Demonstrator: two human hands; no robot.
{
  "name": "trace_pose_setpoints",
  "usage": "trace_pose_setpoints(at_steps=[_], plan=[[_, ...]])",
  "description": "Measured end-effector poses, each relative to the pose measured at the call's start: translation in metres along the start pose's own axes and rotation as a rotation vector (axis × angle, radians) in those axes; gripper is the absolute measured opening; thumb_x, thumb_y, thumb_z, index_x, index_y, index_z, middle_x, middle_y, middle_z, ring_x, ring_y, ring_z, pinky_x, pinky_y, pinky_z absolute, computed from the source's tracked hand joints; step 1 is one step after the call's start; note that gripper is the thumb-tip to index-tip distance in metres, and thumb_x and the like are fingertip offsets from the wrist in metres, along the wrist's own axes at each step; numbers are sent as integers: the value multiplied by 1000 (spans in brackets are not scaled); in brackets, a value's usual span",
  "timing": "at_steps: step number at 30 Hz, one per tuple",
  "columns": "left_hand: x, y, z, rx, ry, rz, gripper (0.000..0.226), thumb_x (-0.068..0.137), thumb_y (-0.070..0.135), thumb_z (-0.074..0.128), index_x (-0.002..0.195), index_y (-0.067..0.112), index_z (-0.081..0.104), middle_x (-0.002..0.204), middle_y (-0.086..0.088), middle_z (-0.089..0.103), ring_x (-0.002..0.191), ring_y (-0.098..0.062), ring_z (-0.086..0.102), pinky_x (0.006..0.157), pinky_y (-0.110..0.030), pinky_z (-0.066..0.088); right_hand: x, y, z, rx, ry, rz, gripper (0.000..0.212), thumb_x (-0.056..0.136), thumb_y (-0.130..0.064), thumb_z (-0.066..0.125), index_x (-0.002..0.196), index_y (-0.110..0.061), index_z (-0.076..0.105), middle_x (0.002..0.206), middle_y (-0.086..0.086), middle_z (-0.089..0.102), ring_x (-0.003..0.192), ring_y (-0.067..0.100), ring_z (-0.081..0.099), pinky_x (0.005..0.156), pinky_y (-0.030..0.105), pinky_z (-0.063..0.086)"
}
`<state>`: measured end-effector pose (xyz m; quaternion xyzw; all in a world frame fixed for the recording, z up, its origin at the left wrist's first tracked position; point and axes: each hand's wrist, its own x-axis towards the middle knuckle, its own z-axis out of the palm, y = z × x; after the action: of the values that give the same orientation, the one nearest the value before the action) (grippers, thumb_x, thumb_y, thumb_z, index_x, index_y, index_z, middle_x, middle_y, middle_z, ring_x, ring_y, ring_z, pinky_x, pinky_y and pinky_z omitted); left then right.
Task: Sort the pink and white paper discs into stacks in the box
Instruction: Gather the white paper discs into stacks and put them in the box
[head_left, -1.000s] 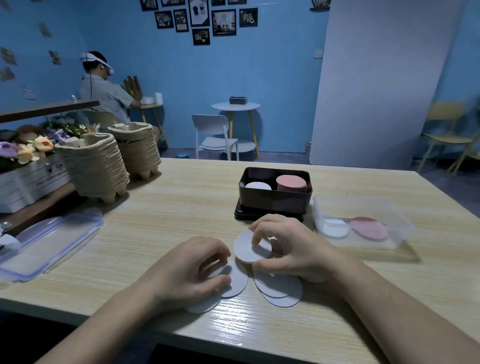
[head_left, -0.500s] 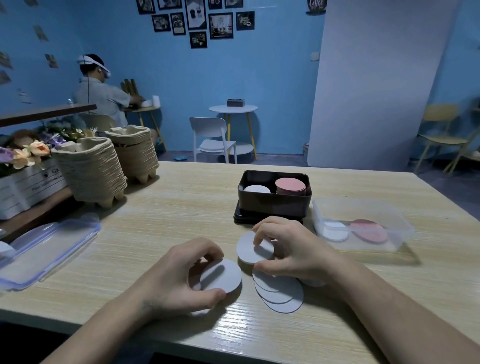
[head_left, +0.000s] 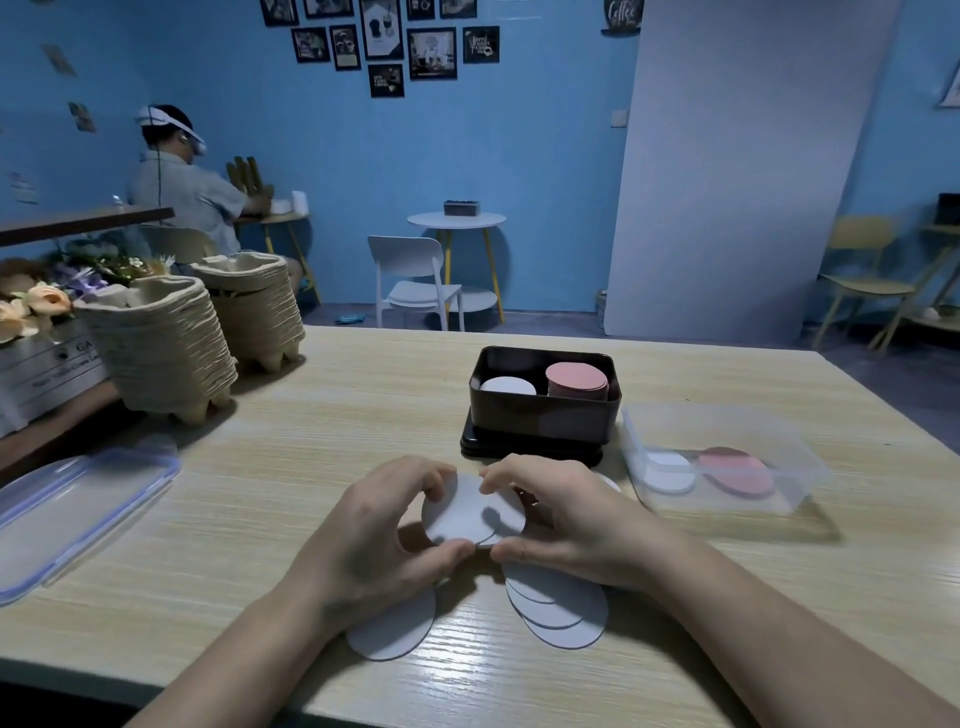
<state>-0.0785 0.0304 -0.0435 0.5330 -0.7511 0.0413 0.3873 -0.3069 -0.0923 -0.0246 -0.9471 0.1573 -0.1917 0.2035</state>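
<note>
Left hand (head_left: 374, 525) and right hand (head_left: 566, 519) pinch overlapping white discs (head_left: 467, 512), lower centre; a loose grip could scatter them before the box (head_left: 540, 421).

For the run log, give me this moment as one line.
left hand, right hand: pinch white discs | box: white stack left, pink stack right

Both bare forearms (head_left: 234, 660) reach in from the near edge and angle inward, so the hands meet at the middle, knuckles up and wrists low. The left hand (head_left: 374, 535) and right hand (head_left: 566, 525) face each other, each curled round its own side of the white discs (head_left: 467, 512) held between them. The thumbs (head_left: 447, 552) pinch from below, nearly touching tip to tip, and the fingers (head_left: 498, 474) hook over the far edge.
</note>
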Motion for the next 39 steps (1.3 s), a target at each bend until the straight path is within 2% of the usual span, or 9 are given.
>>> trace_pose_setpoints(at_steps=[4,7,12,17,23,25,29,33,39], plan=[[-2,-1,1,28,16,27,43,80,46,81,100,16,59,110,4,70,97,-10,65,80,-28,55,5,-4,6,-5,13,-59,49,86,-43,84,124,-26,60,105,-13,60,92,10,57,81,35,52],[-4,-1,0,-1,22,16,44,81,50,81,100,16,59,115,3,71,111,-9,67,86,-28,55,7,-5,8,8,43,-86,44,87,-45,83,119,-24,62,103,-9,63,92,11,58,79,36,52],[-6,0,0,-54,-1,-8,49,79,54,83,106,21,59,130,5,69,128,-5,62,96,-31,55,5,-2,7,42,66,-100,35,88,-44,82,106,-21,63,118,-8,66,104,9,61,85,35,54],[-6,-1,-2,-95,-4,-40,44,79,45,85,109,23,63,118,11,72,107,-10,69,85,-36,57,3,1,6,66,79,-70,35,87,-46,83,109,-24,65,133,-6,65,126,-3,56,96,35,54],[-6,-2,-1,-116,47,-35,44,78,41,87,110,17,67,113,12,73,103,-10,71,82,-37,59,5,-2,6,55,51,-70,36,83,-38,87,105,-21,64,119,-1,67,107,18,63,87,38,52],[-5,-1,-2,-124,39,-37,45,78,42,87,111,17,68,114,13,73,104,-10,71,83,-37,59,5,-2,6,89,66,-59,39,83,-42,86,108,-22,64,120,-4,67,109,17,64,88,38,53],[-5,-1,-2,-150,29,-56,44,78,43,86,110,19,67,116,16,72,107,-9,71,86,-35,58,4,-1,7,137,95,-63,37,84,-41,86,108,-24,64,130,-5,68,131,1,56,91,21,50],[-4,0,-3,-180,17,-66,43,78,41,88,110,23,66,116,18,71,107,-8,70,87,-31,59,5,-2,8,120,117,-82,34,85,-36,87,107,-23,64,131,-3,69,137,-3,52,86,9,42],[-4,0,-3,-164,36,-33,42,76,39,89,105,18,68,118,16,72,108,-8,71,86,-33,59,6,-2,10,54,84,-74,32,86,-45,83,106,-33,61,152,-6,54,141,2,47,107,23,46]])
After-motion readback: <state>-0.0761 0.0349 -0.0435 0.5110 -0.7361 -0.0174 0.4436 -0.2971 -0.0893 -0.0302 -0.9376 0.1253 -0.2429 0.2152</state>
